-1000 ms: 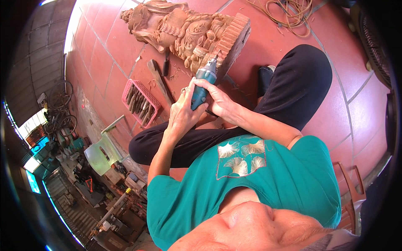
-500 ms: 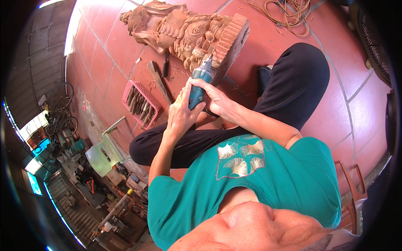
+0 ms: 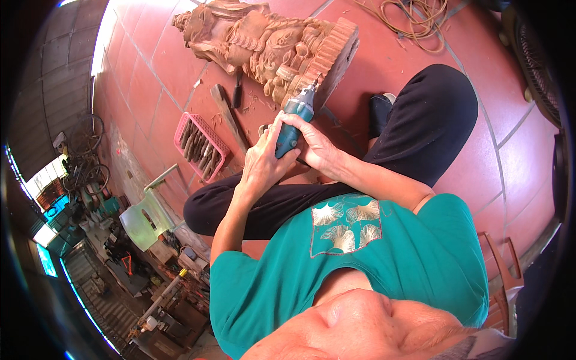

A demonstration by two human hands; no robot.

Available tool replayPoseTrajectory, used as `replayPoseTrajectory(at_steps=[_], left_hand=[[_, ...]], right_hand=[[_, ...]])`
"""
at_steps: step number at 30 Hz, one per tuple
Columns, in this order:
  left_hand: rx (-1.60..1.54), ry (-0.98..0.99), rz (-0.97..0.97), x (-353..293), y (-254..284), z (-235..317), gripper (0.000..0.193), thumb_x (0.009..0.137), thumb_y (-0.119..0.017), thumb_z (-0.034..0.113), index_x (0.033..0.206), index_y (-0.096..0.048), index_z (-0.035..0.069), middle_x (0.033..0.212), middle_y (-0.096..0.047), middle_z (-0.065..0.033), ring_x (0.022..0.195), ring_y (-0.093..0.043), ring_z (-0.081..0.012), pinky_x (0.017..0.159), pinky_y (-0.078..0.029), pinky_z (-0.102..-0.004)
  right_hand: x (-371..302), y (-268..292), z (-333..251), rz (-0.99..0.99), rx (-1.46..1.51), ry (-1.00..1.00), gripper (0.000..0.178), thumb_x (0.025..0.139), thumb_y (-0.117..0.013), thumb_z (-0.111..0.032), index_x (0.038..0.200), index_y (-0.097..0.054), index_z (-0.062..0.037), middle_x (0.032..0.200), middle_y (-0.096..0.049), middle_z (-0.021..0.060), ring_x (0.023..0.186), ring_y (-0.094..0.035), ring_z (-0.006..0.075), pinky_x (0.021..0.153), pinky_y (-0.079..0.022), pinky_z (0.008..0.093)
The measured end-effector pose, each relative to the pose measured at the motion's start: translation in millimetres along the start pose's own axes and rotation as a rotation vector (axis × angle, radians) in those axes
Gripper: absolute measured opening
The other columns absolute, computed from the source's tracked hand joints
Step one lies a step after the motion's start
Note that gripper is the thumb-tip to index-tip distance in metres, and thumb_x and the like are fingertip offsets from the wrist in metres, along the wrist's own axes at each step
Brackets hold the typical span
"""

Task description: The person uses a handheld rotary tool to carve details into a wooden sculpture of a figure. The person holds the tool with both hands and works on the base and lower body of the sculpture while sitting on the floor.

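A carved wooden statue [image 3: 264,42] lies on the red tiled floor, its ridged base toward the right. My left hand [image 3: 264,156] and my right hand [image 3: 321,150] are both closed around a teal die grinder [image 3: 294,123] with a silver nose. The tool points up and right, its tip at the lower edge of the statue's base; whether it touches the wood I cannot tell. Fingers of both hands meet over the tool's body and partly cover it.
A pink plastic basket [image 3: 204,150] of chisels stands at the left, beside a wooden mallet-like stick [image 3: 230,117] and a dark-handled tool [image 3: 238,93]. Wood shavings lie around. A coiled cord [image 3: 420,27] is at the far right, a fan [image 3: 531,66] beyond it. A pale green chair [image 3: 147,222] stands left.
Both hands have shifted slightly right with the die grinder, its tip sliding along the statue's base. The statue stays nearly where it was.
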State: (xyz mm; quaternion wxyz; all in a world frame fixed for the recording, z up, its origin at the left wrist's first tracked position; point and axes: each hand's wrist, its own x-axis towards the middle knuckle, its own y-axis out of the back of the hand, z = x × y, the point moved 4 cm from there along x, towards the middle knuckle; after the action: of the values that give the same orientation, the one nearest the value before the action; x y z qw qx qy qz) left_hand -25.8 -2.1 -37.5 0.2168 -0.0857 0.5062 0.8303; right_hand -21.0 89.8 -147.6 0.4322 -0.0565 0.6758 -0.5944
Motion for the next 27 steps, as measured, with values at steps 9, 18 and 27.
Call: replayPoseTrajectory(at_steps=[9,18,27], left_hand=[[-0.020,0.051,0.056,1,4,-2,0.083,0.085,-0.079,0.026,0.151,-0.038,-0.002,0.140,-0.056,-0.0263,0.118,-0.064,-0.0395,0.096,-0.053,-0.0421],[-0.028,0.056,0.063,1,4,0,0.083,0.084,-0.079,0.027,0.150,-0.039,-0.003,0.132,-0.061,-0.0280,0.112,-0.067,-0.0390,0.093,-0.054,-0.0422],[-0.012,0.010,-0.005,1,1,2,0.083,0.085,-0.079,0.026,0.152,-0.038,-0.001,0.141,-0.056,-0.0248,0.122,-0.062,-0.0400,0.098,-0.052,-0.0421]], right_hand=[[5,-13,-5,0.052,-0.032,-0.028,0.032,0.085,-0.082,-0.025,0.111,-0.066,-0.0127,0.103,-0.068,0.0010,0.096,-0.064,0.0151,0.087,-0.053,0.0352],[9,-8,-4,0.061,0.001,-0.038,0.031,0.086,-0.081,-0.019,0.112,-0.065,-0.0097,0.103,-0.069,0.0046,0.098,-0.067,0.0192,0.091,-0.056,0.0384],[-7,-6,-3,0.053,-0.006,-0.010,0.035,0.085,-0.082,-0.032,0.113,-0.066,-0.0163,0.103,-0.065,-0.0030,0.099,-0.061,0.0121,0.089,-0.049,0.0338]])
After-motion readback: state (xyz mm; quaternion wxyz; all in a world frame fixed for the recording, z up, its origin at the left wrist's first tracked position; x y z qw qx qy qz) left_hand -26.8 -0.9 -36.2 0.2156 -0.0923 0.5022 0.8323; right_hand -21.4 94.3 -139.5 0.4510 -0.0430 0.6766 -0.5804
